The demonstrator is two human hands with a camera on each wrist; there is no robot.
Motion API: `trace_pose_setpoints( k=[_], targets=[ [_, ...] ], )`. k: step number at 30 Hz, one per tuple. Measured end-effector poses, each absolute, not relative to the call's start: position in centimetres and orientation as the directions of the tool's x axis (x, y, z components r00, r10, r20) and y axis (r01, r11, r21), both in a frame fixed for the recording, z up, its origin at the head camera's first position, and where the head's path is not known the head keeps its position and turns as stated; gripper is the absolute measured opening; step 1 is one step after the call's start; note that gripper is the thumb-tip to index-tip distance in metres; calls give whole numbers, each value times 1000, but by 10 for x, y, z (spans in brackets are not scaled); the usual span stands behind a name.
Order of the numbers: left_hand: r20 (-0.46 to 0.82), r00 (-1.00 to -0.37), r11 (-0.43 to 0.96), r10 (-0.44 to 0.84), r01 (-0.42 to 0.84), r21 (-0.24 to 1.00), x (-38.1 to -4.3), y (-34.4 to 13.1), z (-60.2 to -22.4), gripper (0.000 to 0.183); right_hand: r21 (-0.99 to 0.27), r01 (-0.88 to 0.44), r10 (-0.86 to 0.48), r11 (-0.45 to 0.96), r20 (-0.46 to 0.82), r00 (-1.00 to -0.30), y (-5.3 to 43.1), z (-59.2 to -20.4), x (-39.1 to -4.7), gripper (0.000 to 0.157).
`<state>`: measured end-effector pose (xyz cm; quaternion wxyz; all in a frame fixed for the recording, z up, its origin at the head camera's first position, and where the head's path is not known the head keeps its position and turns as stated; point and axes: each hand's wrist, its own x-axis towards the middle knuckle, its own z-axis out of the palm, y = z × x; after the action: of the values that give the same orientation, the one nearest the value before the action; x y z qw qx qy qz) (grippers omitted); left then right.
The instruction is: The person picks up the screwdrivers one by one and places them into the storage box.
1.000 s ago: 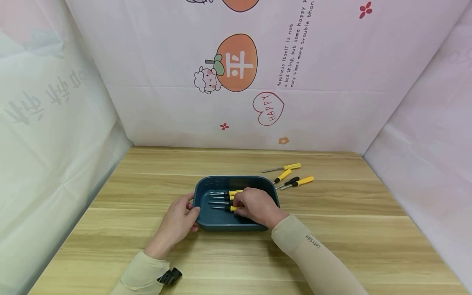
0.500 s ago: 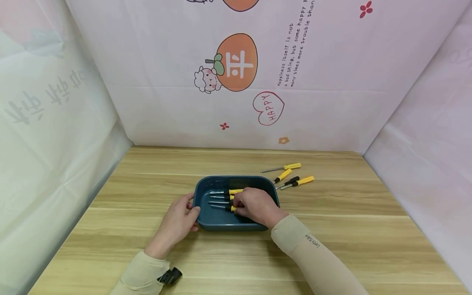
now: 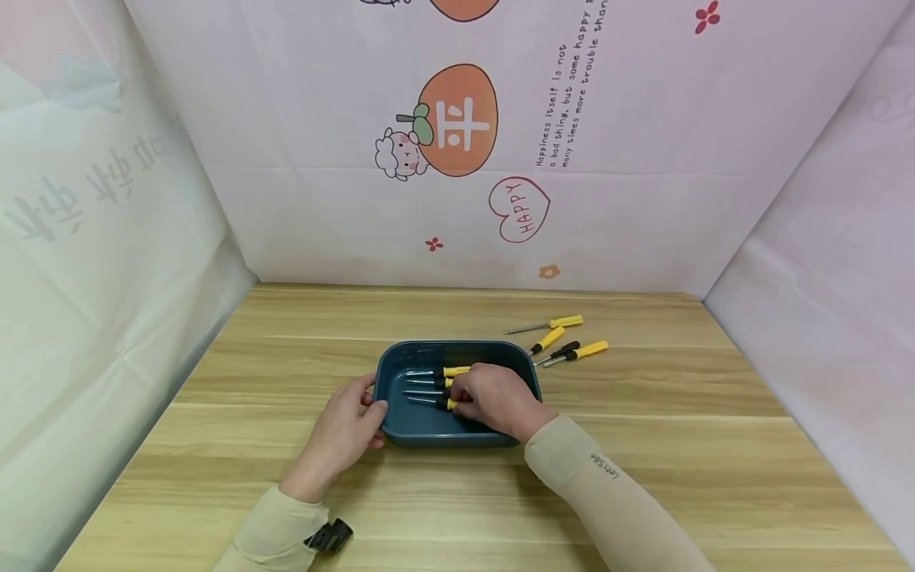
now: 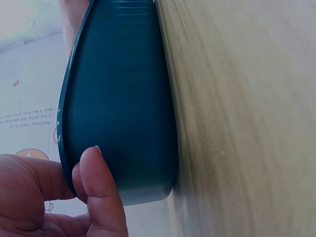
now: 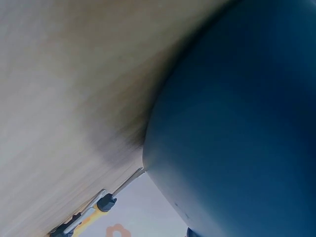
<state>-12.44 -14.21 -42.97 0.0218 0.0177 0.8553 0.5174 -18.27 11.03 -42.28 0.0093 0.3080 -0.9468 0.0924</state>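
Note:
A dark teal rectangular bin [image 3: 457, 441] stands on the table. My left hand [image 3: 345, 421] grips its left end, thumb over the rim; in the left wrist view its fingers [image 4: 101, 192] lie against the outer wall. My right hand [image 3: 500, 400] reaches into the bin, fingers curled around the yellow handle of the nearest screwdriver [image 3: 432, 402]. Beyond it lie several more screwdrivers [image 3: 436, 372] in a row, shafts pointing left, some handles hidden by that hand. The right wrist view shows only the bin's outside wall [image 5: 232, 133], with no hand in sight.
Several loose screwdrivers lie behind the bin's right corner: a yellow one [image 3: 565, 322] farthest back, a black-handled one [image 3: 567, 349], and a yellow and black one [image 3: 589, 350] at the right. A printed cloth wall [image 3: 629, 230] rises at the table's back edge.
The nearest screwdriver in the bin has shifted slightly under my right hand, and less of its yellow handle shows. My left hand and the bin have stayed put.

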Motion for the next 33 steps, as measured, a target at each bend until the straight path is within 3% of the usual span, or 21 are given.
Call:
trace_pose_setpoints(
  k=[18,33],
  targets=[
    [-25,-999,467,48,0,884,-125,-142,-429,51,-176,-575,-571,799,77,-817,112,-422,-183,14],
    [-26,-998,456,50,0,890,-123,-141,-428,51,-178,-525,-504,832,152,-850,121,-417,-177,42]
  ],
)
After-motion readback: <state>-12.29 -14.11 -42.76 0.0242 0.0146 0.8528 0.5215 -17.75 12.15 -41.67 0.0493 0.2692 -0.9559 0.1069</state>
